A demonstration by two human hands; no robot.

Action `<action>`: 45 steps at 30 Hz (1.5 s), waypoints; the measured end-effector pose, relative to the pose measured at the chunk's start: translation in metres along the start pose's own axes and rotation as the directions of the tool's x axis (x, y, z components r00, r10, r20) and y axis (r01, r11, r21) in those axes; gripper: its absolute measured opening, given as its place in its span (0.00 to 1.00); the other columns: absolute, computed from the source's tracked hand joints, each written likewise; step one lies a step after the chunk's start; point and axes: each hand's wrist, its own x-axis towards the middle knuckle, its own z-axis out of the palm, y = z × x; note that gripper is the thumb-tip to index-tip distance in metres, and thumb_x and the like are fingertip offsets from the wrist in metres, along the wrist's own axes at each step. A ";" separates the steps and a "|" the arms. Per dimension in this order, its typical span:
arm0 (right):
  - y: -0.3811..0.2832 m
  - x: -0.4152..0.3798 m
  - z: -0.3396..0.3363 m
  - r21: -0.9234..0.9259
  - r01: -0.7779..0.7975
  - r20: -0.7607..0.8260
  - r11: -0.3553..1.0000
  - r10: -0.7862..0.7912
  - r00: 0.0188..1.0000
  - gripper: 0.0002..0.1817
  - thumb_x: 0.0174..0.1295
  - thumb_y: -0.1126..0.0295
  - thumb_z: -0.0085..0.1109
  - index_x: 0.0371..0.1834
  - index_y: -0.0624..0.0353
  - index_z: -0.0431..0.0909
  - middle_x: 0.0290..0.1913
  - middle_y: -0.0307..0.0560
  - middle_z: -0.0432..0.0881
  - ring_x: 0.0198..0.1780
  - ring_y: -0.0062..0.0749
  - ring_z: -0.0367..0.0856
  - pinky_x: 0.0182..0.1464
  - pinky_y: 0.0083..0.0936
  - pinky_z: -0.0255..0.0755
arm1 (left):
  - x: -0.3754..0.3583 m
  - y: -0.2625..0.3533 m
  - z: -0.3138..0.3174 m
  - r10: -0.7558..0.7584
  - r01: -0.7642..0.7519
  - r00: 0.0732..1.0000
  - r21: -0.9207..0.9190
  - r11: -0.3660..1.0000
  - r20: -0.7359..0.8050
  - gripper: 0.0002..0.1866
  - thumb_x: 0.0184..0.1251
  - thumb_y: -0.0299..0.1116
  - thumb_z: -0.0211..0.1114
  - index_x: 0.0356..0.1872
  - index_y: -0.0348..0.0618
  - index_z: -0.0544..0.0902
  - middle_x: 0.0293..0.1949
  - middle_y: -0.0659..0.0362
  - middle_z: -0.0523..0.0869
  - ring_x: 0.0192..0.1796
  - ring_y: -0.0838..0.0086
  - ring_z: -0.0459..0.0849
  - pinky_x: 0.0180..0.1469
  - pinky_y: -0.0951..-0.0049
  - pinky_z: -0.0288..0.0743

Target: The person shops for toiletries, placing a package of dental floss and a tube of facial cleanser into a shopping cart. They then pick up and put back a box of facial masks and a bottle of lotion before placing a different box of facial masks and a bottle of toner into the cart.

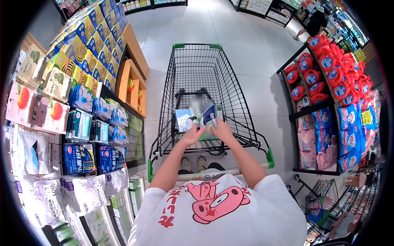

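Both my arms reach over the handle of a black wire shopping cart [239,91] with green corners. My left hand [192,134] is closed at the lower end of a pale bottle [197,107], whose upper part is blurred. My right hand [222,130] is closed on the lower edge of a blue and white packet [209,114], which stands tilted beside the bottle. To the left of my left hand is a white and light-blue box [183,119]. A dark package [219,110] shows just behind my right hand. My fingers partly hide the lower ends of these goods.
Stacked yellow and blue boxes [88,53] and hanging packs line the left side. On the right stands a black shelf [293,119] with red detergent bottles [328,61] and blue bags [349,119]. Another cart [324,201] is at lower right. A person [316,23] is far right.
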 end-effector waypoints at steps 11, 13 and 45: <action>-0.004 0.003 0.015 0.542 -0.177 0.243 0.821 0.048 0.969 0.35 0.54 0.59 0.60 0.61 0.65 0.59 0.46 0.53 0.73 0.45 0.31 0.75 0.44 0.24 0.70 | 0.011 -0.011 -0.018 -0.144 -0.013 0.980 -0.769 0.639 -0.136 0.13 0.57 0.31 0.62 0.42 0.37 0.78 0.36 0.59 0.83 0.35 0.76 0.80 0.39 0.75 0.74; -0.003 0.001 0.007 0.755 -0.405 0.479 0.516 -0.013 0.878 0.32 0.52 0.65 0.62 0.59 0.63 0.60 0.40 0.47 0.75 0.39 0.24 0.76 0.37 0.19 0.70 | 0.016 -0.014 -0.011 -0.196 0.108 0.980 -0.717 0.689 -0.041 0.13 0.58 0.31 0.62 0.43 0.37 0.78 0.37 0.59 0.82 0.36 0.76 0.81 0.39 0.75 0.74; 0.138 0.056 -0.026 0.023 0.130 -0.465 0.991 -0.104 0.879 0.22 0.45 0.67 0.60 0.46 0.58 0.73 0.45 0.52 0.74 0.48 0.44 0.73 0.51 0.36 0.67 | 0.008 -0.016 -0.056 0.236 0.152 0.902 0.778 0.610 -0.361 0.22 0.47 0.43 0.66 0.42 0.41 0.76 0.42 0.51 0.75 0.50 0.60 0.70 0.44 0.59 0.69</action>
